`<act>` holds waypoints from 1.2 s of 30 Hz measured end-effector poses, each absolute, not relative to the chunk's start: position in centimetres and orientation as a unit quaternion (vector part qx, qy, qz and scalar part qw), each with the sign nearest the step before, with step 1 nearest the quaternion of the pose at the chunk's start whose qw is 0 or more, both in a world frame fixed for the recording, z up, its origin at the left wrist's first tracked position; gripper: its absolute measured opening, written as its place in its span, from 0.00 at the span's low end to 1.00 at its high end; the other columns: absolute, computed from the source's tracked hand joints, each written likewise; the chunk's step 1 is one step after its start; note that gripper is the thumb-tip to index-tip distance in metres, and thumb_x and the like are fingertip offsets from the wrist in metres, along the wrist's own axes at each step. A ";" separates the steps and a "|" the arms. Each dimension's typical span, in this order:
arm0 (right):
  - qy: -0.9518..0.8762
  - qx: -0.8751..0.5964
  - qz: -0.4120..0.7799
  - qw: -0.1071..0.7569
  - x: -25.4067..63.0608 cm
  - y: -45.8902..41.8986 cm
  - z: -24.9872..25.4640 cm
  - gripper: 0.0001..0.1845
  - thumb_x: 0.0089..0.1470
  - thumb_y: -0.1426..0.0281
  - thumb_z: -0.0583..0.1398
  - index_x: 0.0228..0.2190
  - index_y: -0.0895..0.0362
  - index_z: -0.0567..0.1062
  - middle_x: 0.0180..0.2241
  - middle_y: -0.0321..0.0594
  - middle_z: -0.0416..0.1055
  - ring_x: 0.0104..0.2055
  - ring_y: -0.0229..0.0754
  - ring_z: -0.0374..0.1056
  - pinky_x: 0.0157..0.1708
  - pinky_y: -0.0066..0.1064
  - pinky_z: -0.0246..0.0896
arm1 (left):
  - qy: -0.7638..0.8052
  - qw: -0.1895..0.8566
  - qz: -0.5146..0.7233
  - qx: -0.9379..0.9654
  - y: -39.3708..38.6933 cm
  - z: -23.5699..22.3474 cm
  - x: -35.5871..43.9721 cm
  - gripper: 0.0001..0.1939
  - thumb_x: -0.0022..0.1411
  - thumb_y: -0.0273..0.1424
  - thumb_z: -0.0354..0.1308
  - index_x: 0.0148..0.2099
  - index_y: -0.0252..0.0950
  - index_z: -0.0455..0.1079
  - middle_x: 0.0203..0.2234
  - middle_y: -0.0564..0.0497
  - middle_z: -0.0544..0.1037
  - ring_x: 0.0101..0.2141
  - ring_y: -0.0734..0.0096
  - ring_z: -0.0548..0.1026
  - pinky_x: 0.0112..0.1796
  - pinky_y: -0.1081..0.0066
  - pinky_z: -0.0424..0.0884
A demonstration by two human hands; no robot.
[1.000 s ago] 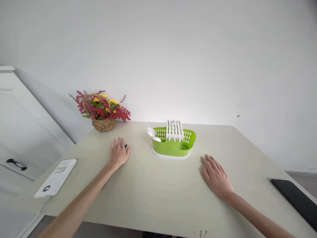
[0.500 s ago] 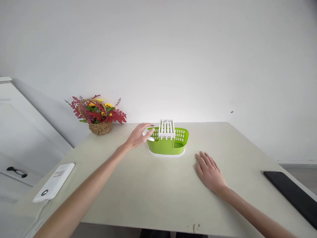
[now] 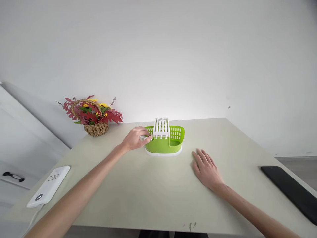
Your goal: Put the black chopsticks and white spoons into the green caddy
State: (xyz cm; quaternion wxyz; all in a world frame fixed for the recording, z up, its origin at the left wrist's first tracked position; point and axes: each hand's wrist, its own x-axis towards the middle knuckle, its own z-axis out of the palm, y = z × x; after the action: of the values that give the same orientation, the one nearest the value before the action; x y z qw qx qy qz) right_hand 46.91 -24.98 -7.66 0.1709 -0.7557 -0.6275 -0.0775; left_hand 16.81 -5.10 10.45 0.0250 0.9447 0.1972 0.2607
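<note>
At the left end of a green plastic basket (image 3: pixel 160 146), my left hand (image 3: pixel 135 138) is closed, thumb against fingers, round a smooth white curved piece (image 3: pixel 143 137). Most of that piece is hidden by the fingers, so its kind is unclear. The basket stands upright on a white oval base, with slotted sides and a low cut-out at the front right. Across its middle sits a white slotted rack (image 3: pixel 161 127) with small hooks along the front edge. My right hand (image 3: pixel 206 170) lies palm down on the table, fingers stretched, right of the basket and apart from it.
A wicker basket of red and yellow artificial flowers (image 3: pixel 96 128) stands at the back left of the table (image 3: pixel 148 195). A white power bank (image 3: pixel 49 186) with a cable lies at the left edge, a black phone-like slab (image 3: pixel 288 191) at the right. A white cabinet (image 3: pixel 22 138) stands left.
My left hand has closed more tightly round the white piece, which is now lower and more covered by the fingers. The view has shifted slightly right; my right hand stays resting on the table.
</note>
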 end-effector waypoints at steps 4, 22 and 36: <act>-0.629 -0.754 -0.074 0.174 46.9 -24.9 -7.7 0.29 0.70 0.64 0.45 0.65 0.60 0.67 0.70 0.48 0.59 0.73 0.53 0.49 0.71 0.48 0.47 | 0.194 0.037 0.272 0.942 -4.2 10.3 17.0 0.19 0.72 0.40 0.53 0.32 0.40 0.78 0.30 0.50 0.83 0.35 0.65 0.79 0.39 0.67 0.72; -0.629 -0.755 -0.074 0.172 47.0 -25.2 -7.9 0.29 0.70 0.63 0.44 0.65 0.57 0.66 0.70 0.45 0.58 0.74 0.51 0.48 0.71 0.48 0.47 | 0.320 -0.053 0.298 0.898 -1.4 9.3 20.1 0.35 0.75 0.48 0.43 0.17 0.38 0.62 0.13 0.52 0.66 0.18 0.71 0.61 0.27 0.67 0.49; -0.629 -0.754 -0.077 0.172 47.0 -25.2 -7.7 0.29 0.70 0.63 0.44 0.66 0.58 0.65 0.70 0.46 0.59 0.74 0.52 0.49 0.70 0.49 0.49 | 0.316 -0.045 0.388 0.865 0.7 11.6 22.7 0.35 0.71 0.48 0.48 0.13 0.40 0.50 0.08 0.55 0.57 0.15 0.75 0.51 0.26 0.67 0.49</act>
State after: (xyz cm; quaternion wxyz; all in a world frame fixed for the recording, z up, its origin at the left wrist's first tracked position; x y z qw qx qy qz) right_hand 46.96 -25.21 -7.67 0.1724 -0.7540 -0.6292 -0.0765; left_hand 22.74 0.71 11.55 -0.0449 0.8646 0.3162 0.3879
